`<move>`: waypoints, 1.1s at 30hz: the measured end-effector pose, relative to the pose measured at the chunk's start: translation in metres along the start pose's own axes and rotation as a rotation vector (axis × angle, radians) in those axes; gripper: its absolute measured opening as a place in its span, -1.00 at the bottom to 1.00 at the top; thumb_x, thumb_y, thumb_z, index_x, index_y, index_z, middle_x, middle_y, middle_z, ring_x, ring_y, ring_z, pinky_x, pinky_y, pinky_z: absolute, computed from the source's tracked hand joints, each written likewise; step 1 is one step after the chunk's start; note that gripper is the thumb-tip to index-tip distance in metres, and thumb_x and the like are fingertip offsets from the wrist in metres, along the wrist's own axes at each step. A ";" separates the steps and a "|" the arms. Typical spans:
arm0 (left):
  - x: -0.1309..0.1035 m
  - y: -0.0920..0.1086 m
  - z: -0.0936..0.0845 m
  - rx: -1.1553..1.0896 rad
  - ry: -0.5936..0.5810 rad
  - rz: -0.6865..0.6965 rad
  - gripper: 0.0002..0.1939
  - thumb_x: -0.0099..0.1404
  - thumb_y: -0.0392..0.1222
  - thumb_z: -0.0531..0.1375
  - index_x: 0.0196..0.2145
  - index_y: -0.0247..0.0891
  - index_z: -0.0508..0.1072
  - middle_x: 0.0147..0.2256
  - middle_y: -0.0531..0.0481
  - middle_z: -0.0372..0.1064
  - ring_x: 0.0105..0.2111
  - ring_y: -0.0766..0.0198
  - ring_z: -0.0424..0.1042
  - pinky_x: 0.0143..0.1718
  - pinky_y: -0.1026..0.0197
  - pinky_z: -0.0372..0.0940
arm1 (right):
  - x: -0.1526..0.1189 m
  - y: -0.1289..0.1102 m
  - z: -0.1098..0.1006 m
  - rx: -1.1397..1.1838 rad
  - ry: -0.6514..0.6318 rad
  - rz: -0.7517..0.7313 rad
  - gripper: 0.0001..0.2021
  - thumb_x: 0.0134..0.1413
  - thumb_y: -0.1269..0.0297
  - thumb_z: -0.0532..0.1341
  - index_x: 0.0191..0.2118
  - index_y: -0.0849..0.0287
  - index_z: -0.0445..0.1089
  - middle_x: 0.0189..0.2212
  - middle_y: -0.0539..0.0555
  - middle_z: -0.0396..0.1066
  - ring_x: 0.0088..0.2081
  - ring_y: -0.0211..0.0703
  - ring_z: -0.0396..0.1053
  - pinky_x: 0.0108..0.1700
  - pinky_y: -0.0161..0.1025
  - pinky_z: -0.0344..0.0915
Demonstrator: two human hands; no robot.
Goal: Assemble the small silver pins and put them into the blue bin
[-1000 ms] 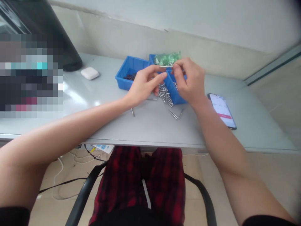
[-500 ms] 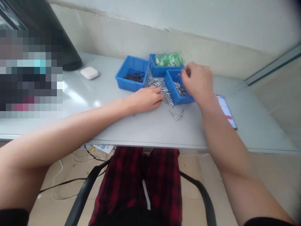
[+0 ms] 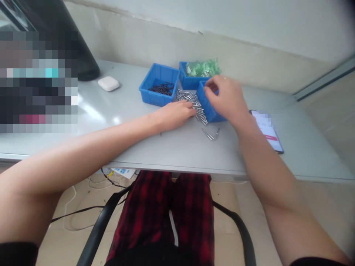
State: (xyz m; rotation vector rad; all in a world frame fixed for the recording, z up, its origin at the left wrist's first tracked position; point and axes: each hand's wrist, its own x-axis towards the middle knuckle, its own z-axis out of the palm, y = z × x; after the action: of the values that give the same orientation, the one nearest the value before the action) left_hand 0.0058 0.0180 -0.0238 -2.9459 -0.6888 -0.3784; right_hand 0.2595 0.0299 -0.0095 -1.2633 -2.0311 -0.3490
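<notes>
Desk (image 3: 177, 153): grey, carrying all items below.
Loose metal pins (image 3: 208, 134): a few, near the front edge, apart from the pile.
Phone (image 3: 268, 132): screen up, beside the right forearm; probably set aside to leave the middle free.
Left hand (image 3: 177, 115): low at the pile's near side, fingers bent down; fingertips hidden, grip cannot be told.
Metal pin pile (image 3: 200, 112): on the desk between two bins, presumably for easy reach.
Right bin (image 3: 212, 113): blue; walls likely stop small parts rolling.
Right hand (image 3: 225, 95): over that bin, loosely curled, thumb and forefinger parted; contents, if any, cannot be told.
Left bin (image 3: 155, 99): blue, holding dark screws (image 3: 162, 88).
Back bin (image 3: 191, 82): blue, holding green plastic packaging (image 3: 205, 68).
</notes>
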 end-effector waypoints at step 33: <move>0.015 -0.002 -0.001 -0.600 0.828 -0.256 -0.83 0.71 0.01 0.14 0.07 -0.02 0.49 0.08 -0.10 0.48 0.07 0.11 0.66 0.12 0.01 0.64 | 0.001 -0.044 -0.010 0.208 -0.101 -0.163 -0.53 0.78 -0.15 -0.03 0.24 -0.17 0.59 0.16 0.10 0.71 0.22 0.18 0.63 0.37 0.22 0.52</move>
State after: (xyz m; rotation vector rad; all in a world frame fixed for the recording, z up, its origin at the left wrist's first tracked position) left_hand 0.0179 0.0261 -0.0193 -2.7095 -0.9113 -1.9636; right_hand 0.2261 0.0035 0.0039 -1.0094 -2.1995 -0.1462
